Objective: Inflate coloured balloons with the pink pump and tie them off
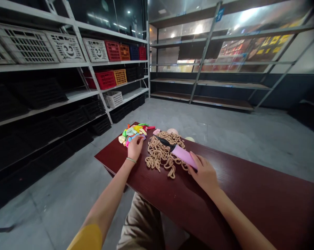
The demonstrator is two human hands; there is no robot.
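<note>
My left hand (pixel 134 147) reaches across the dark red table (pixel 224 198) to a pile of small coloured balloons (pixel 132 133), its fingers closed on one at the pile's near edge. My right hand (pixel 204 172) rests on the pink barrel of a hand pump (pixel 183 155) with a black nozzle, fingers curled over its near end. The pump lies over a heap of tan, long, uninflated balloons (pixel 162 153) between my hands.
Metal shelving (pixel 76 62) on the left carries white, red, orange and black plastic crates. More bare shelves (pixel 211 83) line the back wall. Grey concrete floor (pixel 224 128) surrounds the table. A few pale round items (pixel 172 131) lie past the tan heap.
</note>
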